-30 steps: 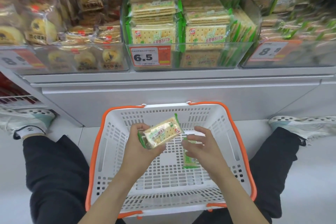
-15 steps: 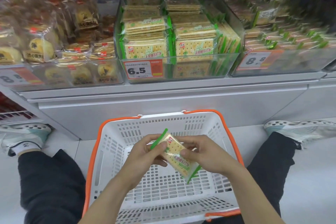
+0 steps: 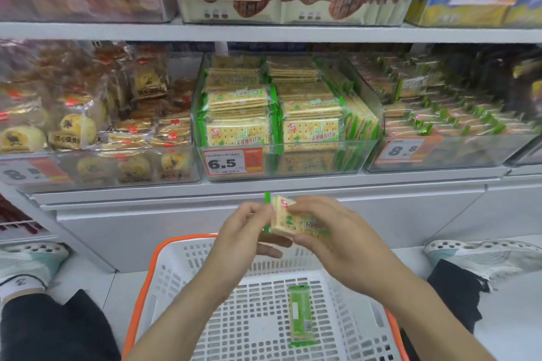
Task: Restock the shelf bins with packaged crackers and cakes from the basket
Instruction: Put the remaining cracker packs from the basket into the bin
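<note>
Since a moment ago both hands have lifted the cracker packet (image 3: 290, 218) up from over the basket (image 3: 176, 267) toward the clear cracker bin (image 3: 289, 155) at centre, with one green packet (image 3: 299, 313) left lying in the basket. The left hand (image 3: 240, 231) pinches the packet's left edge, while the right hand (image 3: 331, 231) wraps its right end. It looks light, with slick film over brittle crackers, so holding it by the flat faces rather than the crimped seal would be the safer grip.

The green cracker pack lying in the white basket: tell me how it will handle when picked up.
The slim green plastic-wrapped cracker pack probably feels light, being small against the white slotted basket. Its glossy film may be slippery. It lies flat with straight edges, so it is likely stiff and unlikely to roll, though crackers inside could break if squeezed.
</note>
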The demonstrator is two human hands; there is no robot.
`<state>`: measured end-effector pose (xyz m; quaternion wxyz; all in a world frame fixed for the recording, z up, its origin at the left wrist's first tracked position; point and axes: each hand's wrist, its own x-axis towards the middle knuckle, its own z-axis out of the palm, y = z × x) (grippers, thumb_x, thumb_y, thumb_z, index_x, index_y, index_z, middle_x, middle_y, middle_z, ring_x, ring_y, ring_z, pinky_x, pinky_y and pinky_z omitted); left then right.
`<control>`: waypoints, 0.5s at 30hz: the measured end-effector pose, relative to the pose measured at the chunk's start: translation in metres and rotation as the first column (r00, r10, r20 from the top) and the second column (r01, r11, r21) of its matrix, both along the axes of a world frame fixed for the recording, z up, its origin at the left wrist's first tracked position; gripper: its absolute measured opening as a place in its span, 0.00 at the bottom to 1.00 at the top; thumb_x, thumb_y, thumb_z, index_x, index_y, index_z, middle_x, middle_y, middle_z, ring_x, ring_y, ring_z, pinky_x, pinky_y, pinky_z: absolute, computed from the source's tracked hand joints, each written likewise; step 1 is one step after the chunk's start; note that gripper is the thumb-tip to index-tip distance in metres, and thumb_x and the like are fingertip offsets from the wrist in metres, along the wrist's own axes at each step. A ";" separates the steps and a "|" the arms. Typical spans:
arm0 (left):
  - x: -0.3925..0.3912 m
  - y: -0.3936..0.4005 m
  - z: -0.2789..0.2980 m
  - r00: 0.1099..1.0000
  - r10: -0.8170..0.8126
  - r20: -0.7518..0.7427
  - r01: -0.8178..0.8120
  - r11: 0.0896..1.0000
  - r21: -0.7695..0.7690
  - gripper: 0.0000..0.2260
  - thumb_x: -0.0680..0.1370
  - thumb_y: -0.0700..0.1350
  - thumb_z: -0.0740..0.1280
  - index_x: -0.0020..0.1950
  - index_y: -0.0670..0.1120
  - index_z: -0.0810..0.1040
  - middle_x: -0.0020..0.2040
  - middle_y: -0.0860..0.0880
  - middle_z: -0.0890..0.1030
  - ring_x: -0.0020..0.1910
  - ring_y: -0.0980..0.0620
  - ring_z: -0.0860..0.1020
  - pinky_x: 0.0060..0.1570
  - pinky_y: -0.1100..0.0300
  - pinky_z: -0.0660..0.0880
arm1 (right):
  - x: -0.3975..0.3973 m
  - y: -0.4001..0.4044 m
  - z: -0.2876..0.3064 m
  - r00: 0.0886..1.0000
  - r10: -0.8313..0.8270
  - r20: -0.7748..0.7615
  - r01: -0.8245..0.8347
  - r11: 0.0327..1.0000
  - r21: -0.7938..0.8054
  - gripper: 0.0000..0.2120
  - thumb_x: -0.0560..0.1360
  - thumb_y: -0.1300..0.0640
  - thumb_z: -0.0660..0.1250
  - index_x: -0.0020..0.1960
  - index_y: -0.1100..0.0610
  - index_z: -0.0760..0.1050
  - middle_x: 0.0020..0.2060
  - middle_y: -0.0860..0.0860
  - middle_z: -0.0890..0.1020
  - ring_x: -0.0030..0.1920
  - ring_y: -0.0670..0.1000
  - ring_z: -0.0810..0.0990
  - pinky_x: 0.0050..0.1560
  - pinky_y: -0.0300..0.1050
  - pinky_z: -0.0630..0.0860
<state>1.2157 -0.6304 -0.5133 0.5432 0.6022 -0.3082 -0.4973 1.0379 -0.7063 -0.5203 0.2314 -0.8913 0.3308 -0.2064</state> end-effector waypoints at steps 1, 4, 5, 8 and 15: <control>0.004 -0.006 0.010 0.982 0.058 0.181 -0.047 0.997 -0.061 0.08 0.83 0.47 0.63 0.52 0.44 0.77 0.45 0.44 0.84 0.42 0.48 0.83 0.45 0.47 0.79 | -0.001 -0.009 0.012 0.999 -0.006 0.035 0.007 0.999 -0.044 0.19 0.79 0.49 0.68 0.69 0.44 0.72 0.68 0.39 0.72 0.69 0.43 0.70 0.69 0.41 0.68; 0.023 -0.029 0.037 0.689 0.373 0.622 -0.119 0.904 -0.411 0.04 0.82 0.46 0.64 0.50 0.49 0.76 0.46 0.52 0.80 0.44 0.54 0.77 0.46 0.60 0.71 | 0.001 -0.040 0.052 0.996 -0.036 0.085 0.053 0.978 -0.203 0.18 0.80 0.57 0.67 0.69 0.51 0.74 0.69 0.47 0.73 0.71 0.48 0.69 0.72 0.42 0.63; 0.030 -0.041 0.043 0.545 0.444 0.711 -0.070 0.870 -0.489 0.04 0.80 0.46 0.63 0.52 0.47 0.76 0.50 0.51 0.78 0.49 0.53 0.75 0.50 0.58 0.70 | 0.004 -0.053 0.064 0.996 -0.057 0.076 0.073 0.968 -0.239 0.17 0.79 0.59 0.67 0.68 0.53 0.74 0.68 0.50 0.74 0.70 0.50 0.69 0.72 0.44 0.62; 0.052 -0.087 0.053 0.211 0.487 0.848 0.053 0.860 -0.507 0.16 0.77 0.47 0.62 0.62 0.42 0.75 0.61 0.44 0.75 0.62 0.44 0.71 0.62 0.49 0.68 | 0.018 -0.093 0.090 0.995 -0.099 0.015 0.099 0.948 -0.302 0.17 0.79 0.61 0.67 0.67 0.56 0.73 0.66 0.54 0.74 0.68 0.57 0.70 0.74 0.56 0.63; 0.077 -0.134 0.028 -0.122 0.268 0.956 -0.013 0.962 -0.271 0.25 0.80 0.55 0.55 0.72 0.44 0.70 0.68 0.42 0.73 0.69 0.39 0.68 0.74 0.44 0.59 | 0.074 -0.156 0.118 0.961 -0.200 -0.190 0.156 0.962 -0.224 0.17 0.84 0.56 0.59 0.73 0.51 0.67 0.68 0.54 0.73 0.69 0.57 0.70 0.73 0.62 0.62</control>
